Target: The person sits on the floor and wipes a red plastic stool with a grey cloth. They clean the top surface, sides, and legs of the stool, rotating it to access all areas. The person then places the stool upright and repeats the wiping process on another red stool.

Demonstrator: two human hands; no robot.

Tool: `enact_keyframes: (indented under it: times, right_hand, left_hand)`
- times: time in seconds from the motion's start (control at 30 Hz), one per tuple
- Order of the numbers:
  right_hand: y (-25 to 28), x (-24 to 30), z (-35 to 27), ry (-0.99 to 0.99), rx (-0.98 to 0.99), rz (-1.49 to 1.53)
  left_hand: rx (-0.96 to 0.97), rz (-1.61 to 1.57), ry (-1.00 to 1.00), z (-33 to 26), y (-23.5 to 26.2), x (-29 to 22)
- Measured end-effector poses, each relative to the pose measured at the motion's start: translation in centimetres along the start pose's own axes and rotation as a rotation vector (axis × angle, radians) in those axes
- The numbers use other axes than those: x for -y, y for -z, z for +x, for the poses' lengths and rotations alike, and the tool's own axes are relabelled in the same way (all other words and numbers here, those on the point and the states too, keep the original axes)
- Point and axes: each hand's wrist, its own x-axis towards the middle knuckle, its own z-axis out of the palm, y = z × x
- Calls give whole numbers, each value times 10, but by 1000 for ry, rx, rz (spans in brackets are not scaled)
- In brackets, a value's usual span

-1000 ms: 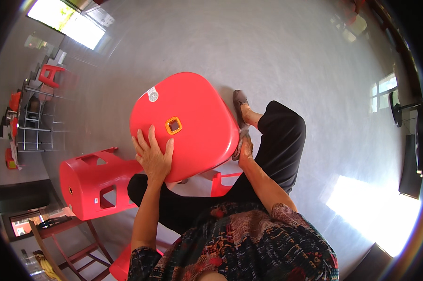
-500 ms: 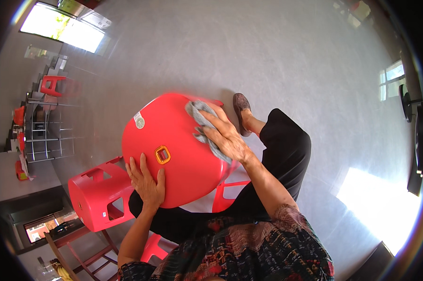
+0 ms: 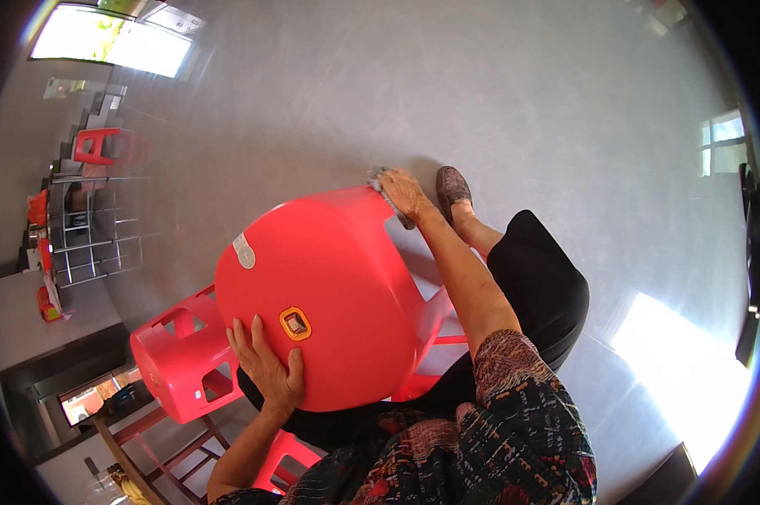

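A red plastic stool (image 3: 329,286) leans over my lap with its seat turned up toward me. The seat has a pale round sticker (image 3: 244,251) near its left edge and an orange-rimmed square hole (image 3: 296,323). My left hand (image 3: 270,372) lies on the seat's near left part, its fingers spread flat below the hole. At the far right, my right hand (image 3: 405,194) presses a grey cloth (image 3: 378,178) against a leg of the stool. Most of the cloth is hidden under the palm and fingers.
More red stools stand close by: one on its side (image 3: 182,358) to the left and another (image 3: 285,461) near my lap. A wooden chair frame (image 3: 157,438) is at the lower left. A metal rack (image 3: 93,244) stands farther left. My shoe (image 3: 453,185) rests beyond the stool.
My right hand has slid with the cloth from the seat's right side to the far leg. The stool has tilted, showing more of its side. My left hand stays on the seat.
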Motion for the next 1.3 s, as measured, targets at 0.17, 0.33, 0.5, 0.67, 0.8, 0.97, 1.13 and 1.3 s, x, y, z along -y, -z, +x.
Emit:
enact_keyframes:
  times: [0.17,0.33,0.5,0.67,0.8,0.97,1.13,1.3]
  right_hand:
    - [-30,-20,-21,-500,-26,99]
    - [-70,-75,-72,-258,25,-97]
    - [-84,-83,-144,-17,68,-287]
    - [-78,-71,-168,-861,85,514]
    - [20,39,-195,-1204,377,860]
    - [16,50,-237,-651,-8,594]
    - [38,130,-259,-245,-447,151]
    - [88,216,-249,169,-613,-152]
  left_hand:
    - [-6,7,-18,1,0,-1]
    - [-21,3,-2,1,2,-3]
    - [-18,1,45,-3,0,-2]
    - [-40,4,23,2,-1,-7]
    - [-68,11,67,-7,-2,0]
    - [-97,3,51,-2,-3,-10]
    - [-142,-4,88,-8,-5,-4]
    - [-206,-90,110,-9,-3,-3]
